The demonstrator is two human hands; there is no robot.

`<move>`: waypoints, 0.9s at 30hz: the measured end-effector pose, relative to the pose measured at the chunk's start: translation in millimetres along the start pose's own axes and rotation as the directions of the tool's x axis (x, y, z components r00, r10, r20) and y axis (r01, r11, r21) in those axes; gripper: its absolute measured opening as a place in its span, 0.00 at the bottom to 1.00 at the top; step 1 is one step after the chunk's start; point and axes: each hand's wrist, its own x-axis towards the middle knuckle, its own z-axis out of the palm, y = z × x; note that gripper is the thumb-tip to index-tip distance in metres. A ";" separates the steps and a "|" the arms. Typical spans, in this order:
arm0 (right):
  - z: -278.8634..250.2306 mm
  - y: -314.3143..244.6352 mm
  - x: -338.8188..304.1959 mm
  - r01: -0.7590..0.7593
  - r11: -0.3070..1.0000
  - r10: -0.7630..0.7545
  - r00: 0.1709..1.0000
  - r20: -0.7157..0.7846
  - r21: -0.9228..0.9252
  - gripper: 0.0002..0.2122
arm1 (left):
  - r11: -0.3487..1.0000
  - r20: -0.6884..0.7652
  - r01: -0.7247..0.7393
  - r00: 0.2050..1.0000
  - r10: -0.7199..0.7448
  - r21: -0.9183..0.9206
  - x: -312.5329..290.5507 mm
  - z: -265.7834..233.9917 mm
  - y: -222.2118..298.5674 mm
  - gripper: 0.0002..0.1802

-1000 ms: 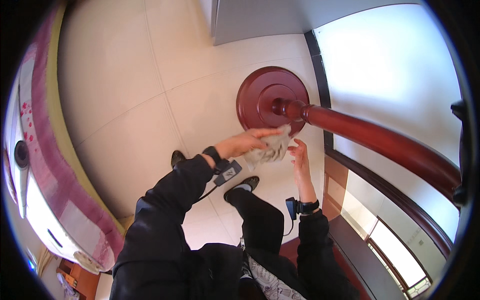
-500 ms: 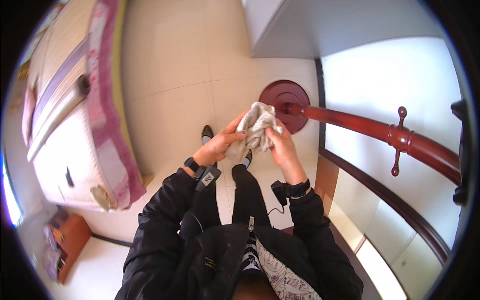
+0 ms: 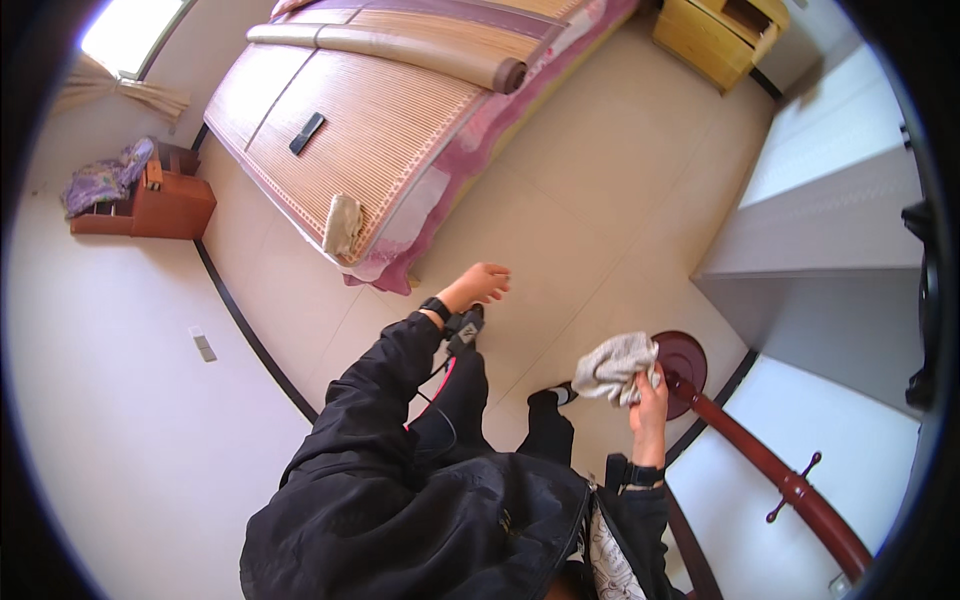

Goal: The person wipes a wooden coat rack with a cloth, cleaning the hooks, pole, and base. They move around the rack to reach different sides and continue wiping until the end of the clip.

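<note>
My right hand (image 3: 648, 395) grips a crumpled grey cloth (image 3: 612, 367) held out in front of me, just left of the round dark-red base (image 3: 684, 360) of a wooden coat stand (image 3: 790, 485). My left hand (image 3: 482, 284) is raised and empty over the tiled floor, its fingers loosely curled, pointing toward the bed (image 3: 400, 110). A second small grey cloth (image 3: 342, 224) lies on the bed's woven mat near its corner.
A rolled mat (image 3: 400, 48) and a dark flat remote-like object (image 3: 306, 133) lie on the bed. A low wooden stand (image 3: 160, 200) with purple fabric sits at left, a wooden cabinet (image 3: 715, 35) at top right, a white wardrobe (image 3: 830, 230) at right.
My left hand has let go of the cloth and swung out to the left. The cloth stays in my right hand. The view has turned toward the bed.
</note>
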 end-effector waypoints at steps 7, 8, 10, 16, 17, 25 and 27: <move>67.3 25.0 0.2 -0.084 0.985 0.052 0.978 -0.202 -0.151 0.20 | 0.913 -0.750 -0.020 0.563 0.348 0.408 42.5 -249.5 -45.7 0.23; 82.1 29.6 1.0 -0.102 0.987 0.075 0.977 -0.200 -0.128 0.20 | 0.842 -0.780 0.082 0.434 0.451 0.532 44.3 -280.9 -60.0 0.27; 115.6 41.4 6.7 -0.132 0.988 0.103 0.948 -0.301 -0.078 0.20 | 0.721 -0.780 0.306 0.334 0.530 0.621 53.8 -342.1 -89.4 0.39; 200.0 75.0 18.2 -0.150 0.979 0.188 0.926 -0.328 0.137 0.21 | 0.901 -0.673 0.104 0.701 0.234 0.421 109.2 -441.2 -175.5 0.44; 207.5 75.9 15.6 -0.114 0.976 0.167 0.937 -0.305 0.184 0.20 | 0.866 -0.631 0.162 0.749 0.204 0.472 117.8 -443.4 -179.0 0.37; 190.4 57.5 -81.5 0.089 0.958 0.124 0.730 -0.672 0.274 0.17 | 0.942 -0.072 -0.316 0.943 0.325 0.108 140.7 -339.6 -63.9 0.16; 163.2 55.0 -127.5 0.283 0.923 -0.045 0.755 -0.655 0.262 0.17 | 0.941 0.122 -0.331 0.934 0.337 -0.063 127.1 -262.1 -19.8 0.15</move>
